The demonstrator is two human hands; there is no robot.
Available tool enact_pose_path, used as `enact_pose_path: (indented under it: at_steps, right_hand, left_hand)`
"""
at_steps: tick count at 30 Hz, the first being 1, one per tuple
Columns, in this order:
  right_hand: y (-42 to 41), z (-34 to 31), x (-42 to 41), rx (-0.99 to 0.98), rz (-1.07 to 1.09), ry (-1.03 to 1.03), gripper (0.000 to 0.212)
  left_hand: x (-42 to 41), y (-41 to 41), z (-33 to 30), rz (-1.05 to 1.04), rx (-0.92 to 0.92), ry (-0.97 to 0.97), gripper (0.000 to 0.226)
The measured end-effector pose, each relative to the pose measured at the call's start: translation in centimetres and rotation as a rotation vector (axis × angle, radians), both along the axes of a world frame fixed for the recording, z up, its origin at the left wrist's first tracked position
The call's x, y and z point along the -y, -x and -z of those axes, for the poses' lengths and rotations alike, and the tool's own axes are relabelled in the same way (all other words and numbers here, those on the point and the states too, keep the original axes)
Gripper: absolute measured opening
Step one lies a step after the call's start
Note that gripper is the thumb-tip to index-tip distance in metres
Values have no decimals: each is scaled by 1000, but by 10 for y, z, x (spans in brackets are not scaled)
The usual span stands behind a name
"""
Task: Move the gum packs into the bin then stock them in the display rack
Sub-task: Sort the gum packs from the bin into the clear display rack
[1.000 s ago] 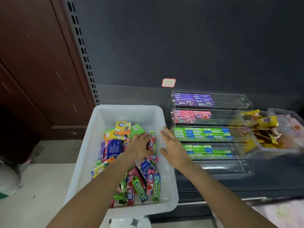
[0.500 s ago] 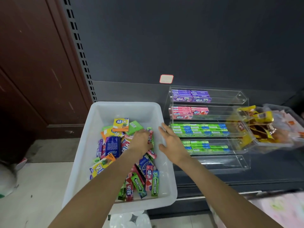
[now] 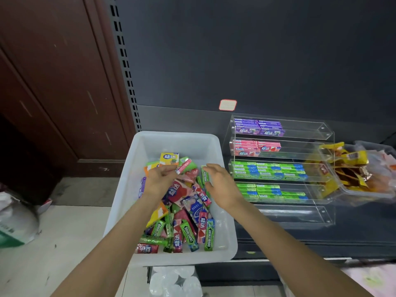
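Pink gum pack [image 3: 183,166] half-hidden in left hand [image 3: 159,180]

I'm in a shop, at a dark metal shelf unit [image 3: 257,61] with a slotted upright [image 3: 126,67] and a price tag [image 3: 227,105] stuck to its back panel. On the shelf stands a clear tiered rack [image 3: 321,133] with gum packs [image 3: 259,128] faced in rows by colour. Beside it sit a tray of snack sachets [image 3: 351,168] and a white bin [image 3: 171,140] of mixed gum.
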State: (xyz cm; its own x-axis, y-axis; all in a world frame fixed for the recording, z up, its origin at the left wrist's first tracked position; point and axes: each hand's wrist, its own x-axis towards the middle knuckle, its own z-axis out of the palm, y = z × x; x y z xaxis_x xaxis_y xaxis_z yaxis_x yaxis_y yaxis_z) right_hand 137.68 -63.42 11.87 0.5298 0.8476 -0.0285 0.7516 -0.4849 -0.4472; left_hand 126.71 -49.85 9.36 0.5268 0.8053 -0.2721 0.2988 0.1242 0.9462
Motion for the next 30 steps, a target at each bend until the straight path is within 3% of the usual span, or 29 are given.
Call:
enact_pose_path:
  at_steps: [4,9,15,27,30]
  right_hand:
    - [11,5,-25,-82,-30,36,36]
    - [20,22,-40,-195,14,120,43]
    - [19,33,-47,-163,87,174,44]
    - [19,34,-50,-100,134,216,23]
    - [16,23,-47,-126,159,86,25]
  left_hand:
    - [-5,20,-14,-44,102,149,20]
    - [-12,40,-13,-14,152,243,26]
    - [-17,47,-12,0,158,248,24]
    - [-14,45,-17,28,139,223,27]
    - [-11,45,-22,33,156,211,26]
